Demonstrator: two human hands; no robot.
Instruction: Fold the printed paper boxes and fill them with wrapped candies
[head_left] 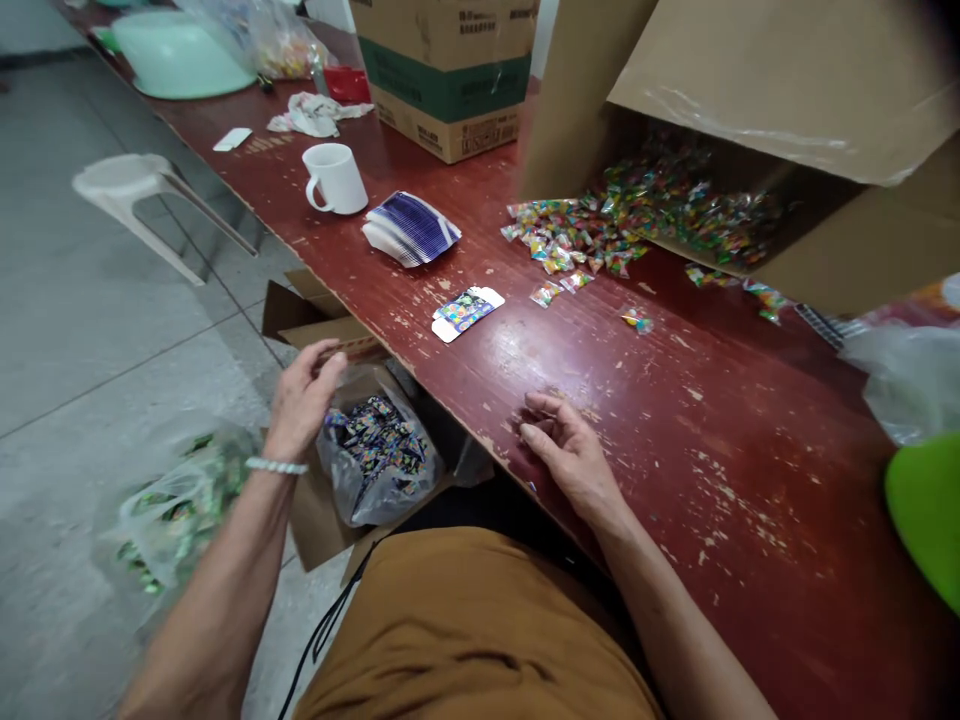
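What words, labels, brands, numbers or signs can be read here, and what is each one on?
None can be quoted with certainty.
Carton with the green band: printed lettering, too blurred.
Small patterned box: any lettering too small.
Dark packets in the bag: too small.
Wrapped candies: too small.

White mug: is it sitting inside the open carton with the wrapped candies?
No, the white mug stands upright on the red table, outside the open carton.
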